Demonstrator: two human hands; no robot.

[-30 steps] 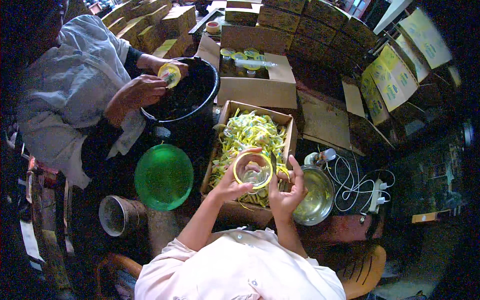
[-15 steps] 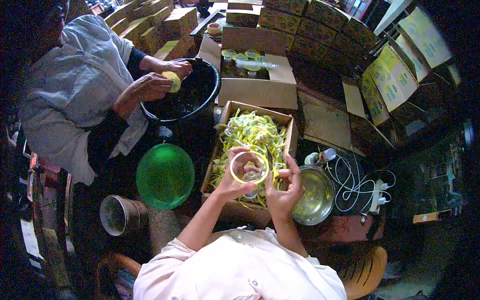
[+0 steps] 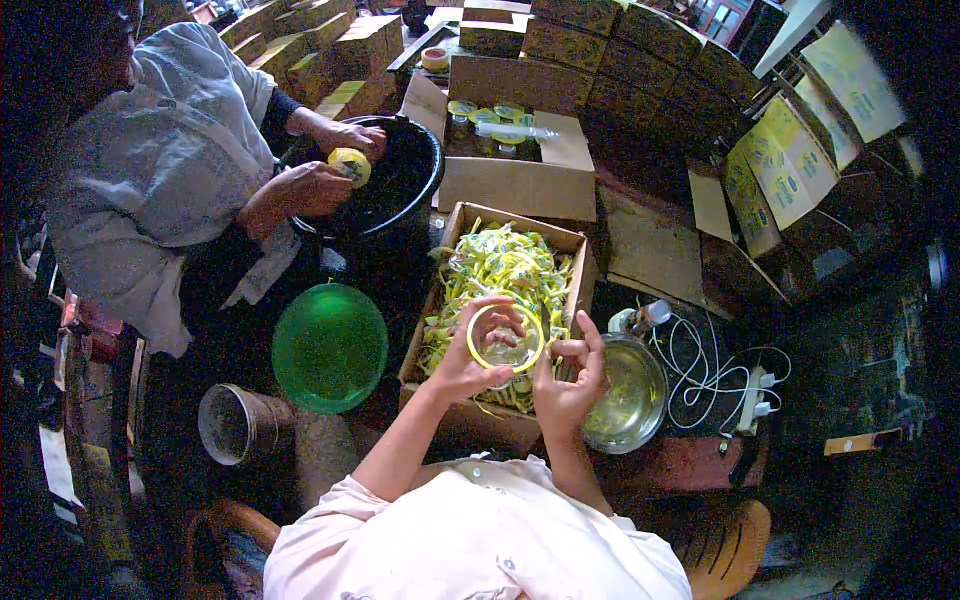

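On the far left, my camera shows me a co-worker [image 3: 165, 175] holding a small round yellow thing [image 3: 349, 168] by a black tub [image 3: 437, 172]. A grey bucket [image 3: 270, 425] sits on the near left, with a green basin [image 3: 330, 345] to its right. In the middle I see the left hand [image 3: 465, 355] curled round the left side of a clear cup [image 3: 509, 350], held over the near part of a box [image 3: 500, 428] full of yellow strips [image 3: 512, 260]. The cup looks light, stiff and smooth, so I think it could slip or crack if squeezed hard. I'd hold it softly round its side, just under the yellow ring. The right hand [image 3: 570, 390] is bent just beside the ring; I can't tell if it pinches anything. Farther right are a shiny bowl [image 3: 645, 390], a white cord [image 3: 695, 375] and a power strip [image 3: 752, 400].
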